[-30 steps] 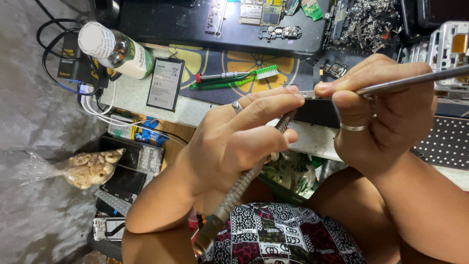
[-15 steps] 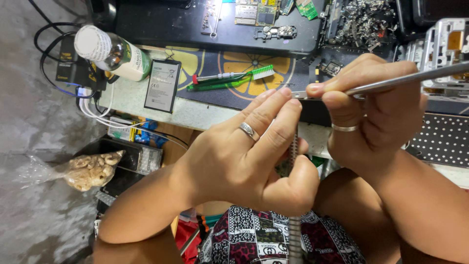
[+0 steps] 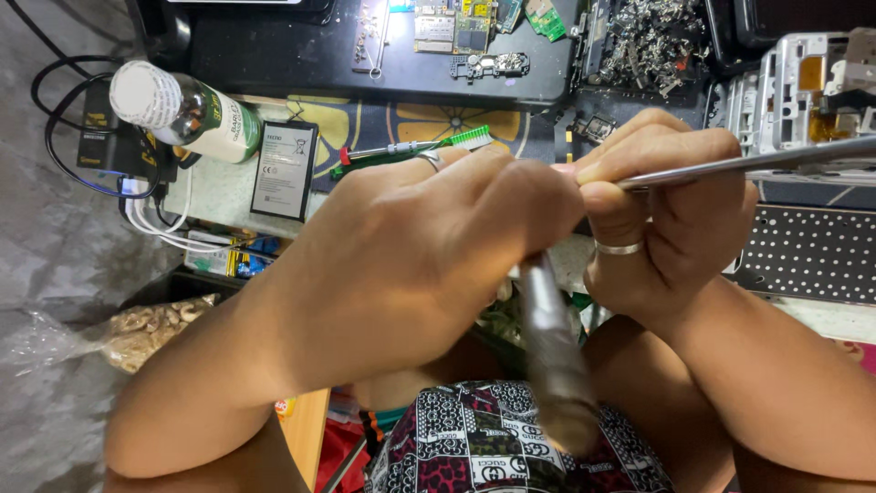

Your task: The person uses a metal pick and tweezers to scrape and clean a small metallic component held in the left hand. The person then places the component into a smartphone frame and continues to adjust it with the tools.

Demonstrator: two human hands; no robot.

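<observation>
A: Close under the camera, above the lap, both hands meet. Left hand is curled into a loose fist, ring on one finger, and closed round a grey metal rod that runs down out of the fist toward the patterned cloth. The rod's lower end is blurred, so I cannot make out its tip.

B: And the right hand?

A: Right hand, ring on one finger as well, has thumb and fingers pinched on a thin steel tool. Its shaft reaches out to the right edge of the view. The two hands touch at the knuckles; whatever sits between them is hidden.

B: Bench contents?

A: On the bench, left side: a bottle with a white cap, lying tilted; just beside it a flat black phone battery. A green toothbrush lies past the left hand's knuckles, bristles to the right. White cables loop off the bench's left edge near a black adapter.

B: Farther back?

A: A dark tray with circuit boards on it, and a heap of small metal scraps. At right, a silver phone frame and a black perforated mat. Lower left, on the floor, a clear bag of nuts.
</observation>
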